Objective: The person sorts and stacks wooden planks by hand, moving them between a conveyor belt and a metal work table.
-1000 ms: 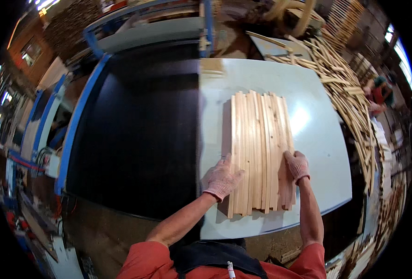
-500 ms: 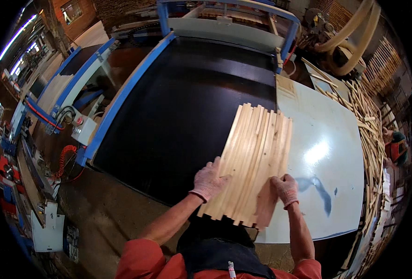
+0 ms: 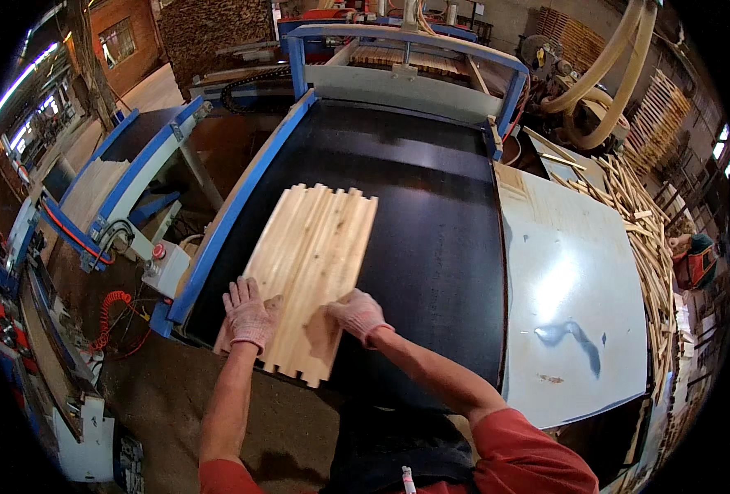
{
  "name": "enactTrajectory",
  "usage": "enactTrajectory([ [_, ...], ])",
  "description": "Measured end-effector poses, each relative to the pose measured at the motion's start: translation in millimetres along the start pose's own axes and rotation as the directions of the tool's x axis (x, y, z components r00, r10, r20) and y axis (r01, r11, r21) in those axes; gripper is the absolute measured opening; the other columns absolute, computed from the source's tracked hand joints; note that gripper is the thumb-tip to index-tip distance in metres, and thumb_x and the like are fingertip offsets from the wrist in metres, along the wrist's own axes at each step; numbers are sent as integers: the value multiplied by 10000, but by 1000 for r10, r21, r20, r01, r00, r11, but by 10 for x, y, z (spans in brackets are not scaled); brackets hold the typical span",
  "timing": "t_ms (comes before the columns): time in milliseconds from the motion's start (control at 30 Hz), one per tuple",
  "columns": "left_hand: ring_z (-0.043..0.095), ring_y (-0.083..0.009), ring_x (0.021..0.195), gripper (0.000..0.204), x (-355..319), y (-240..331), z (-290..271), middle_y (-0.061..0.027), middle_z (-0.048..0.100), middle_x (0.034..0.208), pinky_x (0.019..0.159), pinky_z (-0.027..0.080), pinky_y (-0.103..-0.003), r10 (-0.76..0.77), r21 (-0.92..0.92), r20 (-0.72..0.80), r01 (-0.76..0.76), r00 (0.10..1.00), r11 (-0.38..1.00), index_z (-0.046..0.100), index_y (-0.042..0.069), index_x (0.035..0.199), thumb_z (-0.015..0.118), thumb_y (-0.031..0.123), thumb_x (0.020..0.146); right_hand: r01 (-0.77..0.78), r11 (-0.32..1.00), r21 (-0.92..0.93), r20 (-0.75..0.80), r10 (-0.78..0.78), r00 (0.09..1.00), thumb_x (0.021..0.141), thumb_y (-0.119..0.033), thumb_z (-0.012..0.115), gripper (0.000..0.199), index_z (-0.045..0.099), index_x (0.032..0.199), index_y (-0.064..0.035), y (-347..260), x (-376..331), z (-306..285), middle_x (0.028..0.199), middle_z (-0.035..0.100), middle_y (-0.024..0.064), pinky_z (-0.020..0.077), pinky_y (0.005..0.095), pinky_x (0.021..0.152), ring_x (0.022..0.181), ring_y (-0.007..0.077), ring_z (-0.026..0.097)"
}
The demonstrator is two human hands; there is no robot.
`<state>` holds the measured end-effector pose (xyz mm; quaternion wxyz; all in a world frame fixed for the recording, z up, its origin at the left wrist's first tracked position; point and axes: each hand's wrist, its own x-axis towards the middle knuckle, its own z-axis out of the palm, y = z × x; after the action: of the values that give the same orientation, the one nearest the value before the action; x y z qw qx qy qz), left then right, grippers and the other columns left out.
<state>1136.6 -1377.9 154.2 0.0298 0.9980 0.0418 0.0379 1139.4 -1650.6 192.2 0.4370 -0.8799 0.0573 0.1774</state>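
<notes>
A bundle of pale wooden strips [image 3: 309, 272], laid side by side with uneven ends, rests on the left part of the black conveyor belt [image 3: 439, 272]. Its near end juts over the belt's front edge. My left hand [image 3: 250, 314], in a pinkish knitted glove, holds the bundle's left side, fingers along the edge and thumb on top. At the opposite side my right hand [image 3: 357, 315], gloved alike, grips the right edge with its fingers bent; some fingertips are hidden. Between them the strips lie close together.
A blue rail [image 3: 241, 210] borders the belt's left side, beside a control box with a red button [image 3: 161, 252]. A blue gantry frame [image 3: 406, 37] spans the far end. To the right lies a shiny metal sheet [image 3: 571, 288], with heaped loose wood strips [image 3: 645, 239] beyond.
Both hands have shifted the strip bundle left, from the border between metal sheet and belt onto the belt's left part. The view has tilted up slightly.
</notes>
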Motion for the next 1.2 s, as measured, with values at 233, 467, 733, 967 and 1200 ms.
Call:
enactTrajectory([
  [233,303,-407,1582,823,169,-304,140,-238,386,1675,1311,163,-603,42,65,-80,-37,996,997,428,39,1614,594,534,978,67,998,18,5,-67,998,830,-369,781,457,800,982,62,-869,624,785,888,769,283,604,448,758,879,333,803],
  [467,405,-415,1542,766,286,-194,442,-261,486,1626,1312,267,-499,107,48,-213,-99,971,994,508,-20,1563,582,543,1050,366,795,483,77,-455,887,878,-332,825,566,714,1348,-38,226,808,994,1286,774,163,580,416,963,1129,279,732],
  [733,597,-471,1338,803,516,-413,658,-282,562,1552,1167,454,-504,4,-89,-27,-6,1000,996,472,-54,1589,693,493,1046,261,827,497,396,-484,780,894,-134,684,190,624,1022,-7,1582,-930,601,915,661,148,520,478,784,910,267,668],
  [967,565,-368,1422,516,-480,2191,3,-251,603,1526,1244,415,-419,323,-704,-271,-416,907,575,576,-97,1489,568,283,1139,197,774,601,245,-413,877,967,-196,683,470,616,1365,45,2626,-2724,-480,1097,706,114,524,388,926,1007,219,645],
  [1200,595,-301,1392,550,-2537,4949,21,-245,602,1501,1220,454,-399,798,-989,-144,-56,585,-137,478,-120,1549,475,264,1155,192,599,778,-271,44,962,970,-234,684,660,531,1564,10,4161,-4896,-981,1355,711,126,482,331,1095,1266,214,634],
])
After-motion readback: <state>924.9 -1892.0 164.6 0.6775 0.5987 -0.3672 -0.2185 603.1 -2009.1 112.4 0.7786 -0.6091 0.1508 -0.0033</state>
